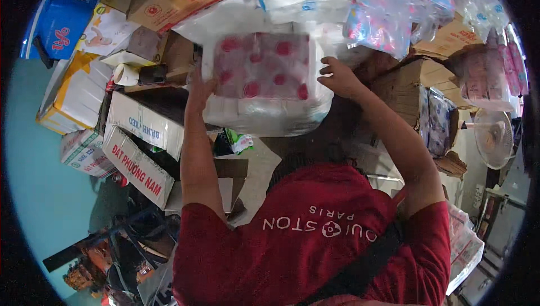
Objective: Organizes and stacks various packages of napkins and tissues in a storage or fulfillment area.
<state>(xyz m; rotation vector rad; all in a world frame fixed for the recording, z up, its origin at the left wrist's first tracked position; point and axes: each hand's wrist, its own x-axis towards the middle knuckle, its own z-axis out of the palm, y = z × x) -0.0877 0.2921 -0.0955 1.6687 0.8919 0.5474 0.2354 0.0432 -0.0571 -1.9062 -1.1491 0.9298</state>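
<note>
Pale floor [259,165]; open cardboard box [225,191] on it, partly hidden.

"What's worn?"

"A dark red shirt [247,266] with short sleeves [203,244]."

"Any markings?"

"White lettering [284,224] and a round emblem [331,228], plus a black strap [360,272] across it. Left hand [199,87] and right hand [342,79] are bare."

The one view looks steeply down from the wearer's head through a wide fisheye lens. It sits close above the red shirt [315,238], facing the pink-spotted package [264,66] ahead.
</note>
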